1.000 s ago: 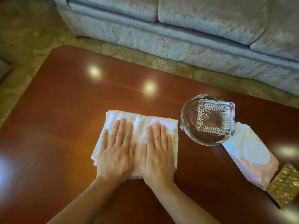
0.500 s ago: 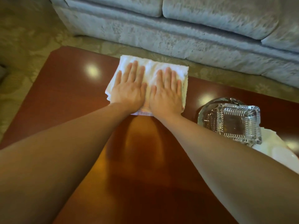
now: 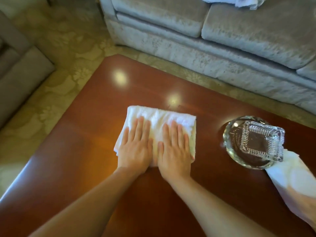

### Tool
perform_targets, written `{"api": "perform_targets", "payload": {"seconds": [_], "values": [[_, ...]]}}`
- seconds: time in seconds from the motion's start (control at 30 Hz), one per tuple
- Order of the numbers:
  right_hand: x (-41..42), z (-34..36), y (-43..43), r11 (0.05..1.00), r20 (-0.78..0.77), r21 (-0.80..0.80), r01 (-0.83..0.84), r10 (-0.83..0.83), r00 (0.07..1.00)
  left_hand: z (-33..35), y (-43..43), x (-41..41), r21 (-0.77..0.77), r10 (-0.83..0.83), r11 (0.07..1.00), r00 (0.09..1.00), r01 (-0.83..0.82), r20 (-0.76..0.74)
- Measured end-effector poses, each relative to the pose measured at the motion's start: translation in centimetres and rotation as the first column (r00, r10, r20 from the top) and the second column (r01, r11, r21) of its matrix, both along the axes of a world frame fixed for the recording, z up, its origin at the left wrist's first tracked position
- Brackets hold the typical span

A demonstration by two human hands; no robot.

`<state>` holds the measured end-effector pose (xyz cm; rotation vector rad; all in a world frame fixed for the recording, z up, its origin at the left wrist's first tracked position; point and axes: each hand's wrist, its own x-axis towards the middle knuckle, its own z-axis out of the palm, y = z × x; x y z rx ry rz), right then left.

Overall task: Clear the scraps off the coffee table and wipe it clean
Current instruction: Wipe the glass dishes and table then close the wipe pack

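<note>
Cloth under left hand, right hand, flat

Warm, dim indoor light comes from above: two round glare spots shine on the glossy coffee table, with a pale sheen along its left edge. The wide lens bows the sofa; the lower frame is soft.
</note>
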<state>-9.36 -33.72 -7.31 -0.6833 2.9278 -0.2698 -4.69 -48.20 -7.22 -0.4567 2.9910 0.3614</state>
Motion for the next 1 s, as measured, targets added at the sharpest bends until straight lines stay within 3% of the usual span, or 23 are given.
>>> {"api": "perform_targets", "payload": {"seconds": [0.2,0.33,0.47,0.63,0.83,1.0], "values": [[12.6,0.7,-1.5,0.978,0.038,0.007,-0.207,0.206,0.978,0.8,-0.2,15.7,-0.041,0.157,0.987,0.988,-0.156,0.003],[14.5,0.4,-2.3,0.963,0.042,0.060,-0.263,0.261,0.964,0.7,-0.9,18.2,-0.069,0.204,0.977,0.978,-0.201,0.051],[11.8,-0.1,-4.8,0.962,0.078,0.032,-0.271,0.268,0.960,0.4,-3.2,15.0,-0.033,0.193,0.981,0.980,-0.192,0.041],[0.7,-1.0,-14.5,0.974,0.046,-0.048,-0.222,0.224,0.973,-0.2,-12.8,3.6,-0.062,0.196,0.979,0.981,-0.195,0.008],[-11.5,-0.6,-23.7,0.982,0.029,-0.019,-0.190,0.190,0.981,0.5,-21.8,-8.8,-0.003,0.227,0.974,0.974,-0.227,0.017],[-14.7,-0.1,-26.1,0.984,0.030,0.005,-0.181,0.180,0.983,0.7,-23.4,-12.1,0.004,0.251,0.968,0.968,-0.251,0.017]]}}
